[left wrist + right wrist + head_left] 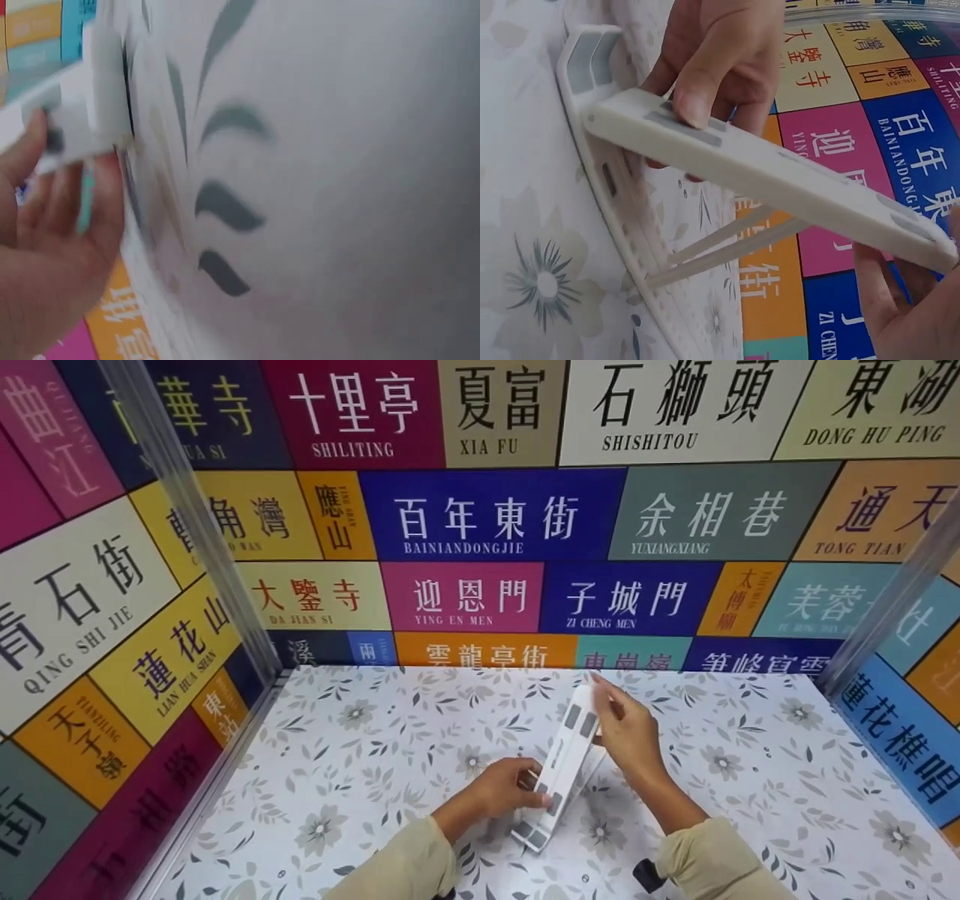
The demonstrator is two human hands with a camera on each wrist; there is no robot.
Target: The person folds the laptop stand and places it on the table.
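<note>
A white folding laptop stand (pixel 559 761) with grey pads is held at a slant over the patterned tabletop. Near its lower end, my left hand (pixel 501 789) grips the upper arm, with the thumb on a grey pad and the fingers beneath. My right hand (pixel 628 727) holds the raised far end. The right wrist view shows the stand (pixel 772 176) partly unfolded: a toothed base bar (pixel 615 187) lies along the tabletop, joined to the upper arm at a hinge. Thin support struts (pixel 727 251) reach from the arm to the base.
The tabletop (pixel 360 802) has a grey leaf and flower print. Panels with large Chinese lettering (pixel 491 517) stand behind and on both sides. Clear upright corner strips (pixel 214 532) rise at the back left and back right.
</note>
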